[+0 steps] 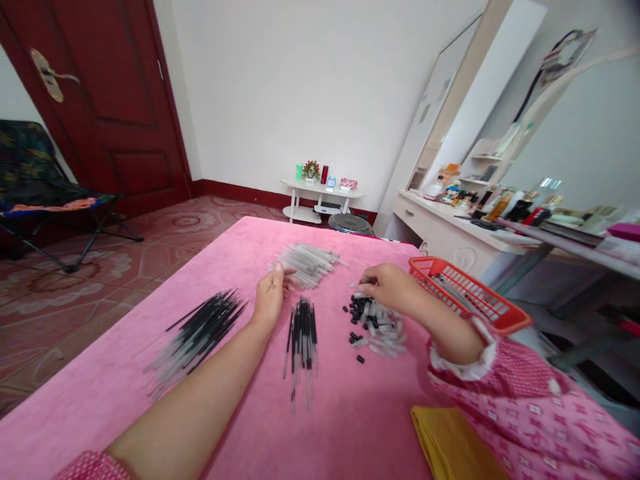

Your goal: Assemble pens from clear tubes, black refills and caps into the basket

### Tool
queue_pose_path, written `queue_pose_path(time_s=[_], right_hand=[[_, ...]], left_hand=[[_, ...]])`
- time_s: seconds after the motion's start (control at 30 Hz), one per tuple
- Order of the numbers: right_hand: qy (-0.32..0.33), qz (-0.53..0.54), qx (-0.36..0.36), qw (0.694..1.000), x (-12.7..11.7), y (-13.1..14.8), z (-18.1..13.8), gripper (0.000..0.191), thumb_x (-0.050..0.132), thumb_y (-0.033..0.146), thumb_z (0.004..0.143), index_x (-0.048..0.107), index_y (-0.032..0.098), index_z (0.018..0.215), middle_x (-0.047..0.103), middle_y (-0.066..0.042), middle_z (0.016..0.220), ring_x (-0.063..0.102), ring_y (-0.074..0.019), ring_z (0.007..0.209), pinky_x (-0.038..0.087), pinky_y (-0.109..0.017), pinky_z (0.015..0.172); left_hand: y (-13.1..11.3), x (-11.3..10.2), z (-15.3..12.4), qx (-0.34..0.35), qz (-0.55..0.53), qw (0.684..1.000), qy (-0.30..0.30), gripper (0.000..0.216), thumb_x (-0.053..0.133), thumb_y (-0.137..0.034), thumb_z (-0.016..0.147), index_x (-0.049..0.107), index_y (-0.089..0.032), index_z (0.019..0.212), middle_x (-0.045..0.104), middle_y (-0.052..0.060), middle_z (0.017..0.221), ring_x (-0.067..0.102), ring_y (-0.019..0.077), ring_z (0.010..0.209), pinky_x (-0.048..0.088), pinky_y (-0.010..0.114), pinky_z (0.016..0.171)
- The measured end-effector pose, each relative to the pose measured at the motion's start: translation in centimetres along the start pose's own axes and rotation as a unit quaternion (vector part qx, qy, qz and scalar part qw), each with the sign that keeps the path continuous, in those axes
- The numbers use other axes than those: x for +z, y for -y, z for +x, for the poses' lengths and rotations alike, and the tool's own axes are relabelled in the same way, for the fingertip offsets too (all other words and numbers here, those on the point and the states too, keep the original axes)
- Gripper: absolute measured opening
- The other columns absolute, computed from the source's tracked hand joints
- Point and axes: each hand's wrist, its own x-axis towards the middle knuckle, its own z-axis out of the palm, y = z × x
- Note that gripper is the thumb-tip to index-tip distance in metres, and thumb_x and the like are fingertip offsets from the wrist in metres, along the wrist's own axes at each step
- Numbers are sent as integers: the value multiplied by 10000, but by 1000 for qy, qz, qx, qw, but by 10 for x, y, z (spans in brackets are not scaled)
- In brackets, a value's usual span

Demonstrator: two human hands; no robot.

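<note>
Pink-sleeved, your right hand (pixel 387 285) hangs over far edge of caps (pixel 385 329), black and clear, fingers bunched; can't tell if they pinch any. Your left hand (pixel 271 292), fingers loosely curled, at near-left edge of clear tubes (pixel 311 262); can't tell if it holds 1. Nearer you, 1 bunch of black rods (pixel 303 333) between your hands; 2nd bunch (pixel 210 328) farther left. Red basket (pixel 510 322) right of your right hand, yellow cloth (pixel 450 441) at near edge.

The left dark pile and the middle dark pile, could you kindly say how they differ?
The left dark pile is larger; the middle dark pile is smaller. The left dark pile lies slanted; the middle dark pile points nearly straight ahead. Both mix black and pale lengths.
</note>
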Motion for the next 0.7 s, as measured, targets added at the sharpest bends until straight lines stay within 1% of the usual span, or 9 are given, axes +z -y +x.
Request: queue_pose_path(time_s=[0.07, 0.1, 0.17, 0.23, 0.3, 0.4, 0.53, 0.7], right_hand=[[38, 16, -32, 999, 18, 32, 12, 114, 585, 240, 719, 685, 193, 693, 682, -35, 691, 585, -144, 604, 372, -226, 532], [39, 17, -37, 998, 26, 45, 18, 106, 591, 243, 718, 683, 195, 703, 684, -36, 697, 590, -147, 610, 373, -228, 536], [24, 4, -34, 999, 42, 63, 28, 103, 598, 247, 719, 683, 195, 746, 692, -54, 754, 609, -166, 671, 384, -237, 562], [-6, -20, -18, 1000, 56, 72, 39, 147, 571, 221, 738, 678, 198, 836, 693, -76, 847, 621, -194, 772, 401, -250, 604], [-28, -41, 9, 999, 68, 74, 49, 210, 546, 217, 759, 654, 192, 936, 680, -93, 928, 616, -214, 860, 417, -266, 655], [-28, -60, 43, 997, 80, 73, 61, 270, 557, 301, 771, 624, 174, 999, 662, -107, 977, 605, -224, 912, 426, -275, 708], [-19, -77, 60, 995, 86, 74, 64, 282, 579, 351, 754, 638, 163, 957, 671, -112, 948, 620, -232, 885, 432, -269, 686], [8, -74, 93, 993, 87, 67, 60, 311, 585, 401, 734, 667, 150, 899, 680, -134, 921, 632, -260, 869, 435, -280, 644]], left_hand=[[1, -1, 1, -2, -11, 1000, -1, 563, 370, -563, 828, 642, -76, 906, 646, 78, 690, 516, 113, 521, 346, 215, 450], [1, -2, 2, -3, -18, 1000, -3, 554, 371, -556, 831, 639, -77, 905, 644, 76, 692, 516, 110, 519, 345, 213, 447], [2, -3, 3, -7, -35, 999, -11, 542, 374, -551, 832, 633, -80, 901, 637, 70, 690, 514, 107, 512, 343, 209, 435], [3, -3, 5, -11, -51, 998, -23, 529, 394, -550, 823, 629, -82, 900, 630, 62, 683, 509, 102, 499, 341, 206, 424], [4, -3, 6, -12, -61, 998, -34, 525, 407, -551, 816, 629, -82, 892, 619, 54, 667, 499, 97, 485, 335, 203, 413], [4, -3, 6, -10, -68, 997, -39, 528, 410, -558, 810, 634, -84, 874, 603, 43, 638, 483, 90, 466, 324, 199, 405], [4, -2, 6, -16, -76, 996, -39, 523, 433, -567, 794, 641, -89, 838, 592, 33, 606, 471, 86, 449, 320, 199, 408], [6, -2, 6, -13, -69, 997, -32, 512, 416, -550, 811, 646, -92, 811, 592, 31, 604, 456, 81, 434, 306, 201, 410]])
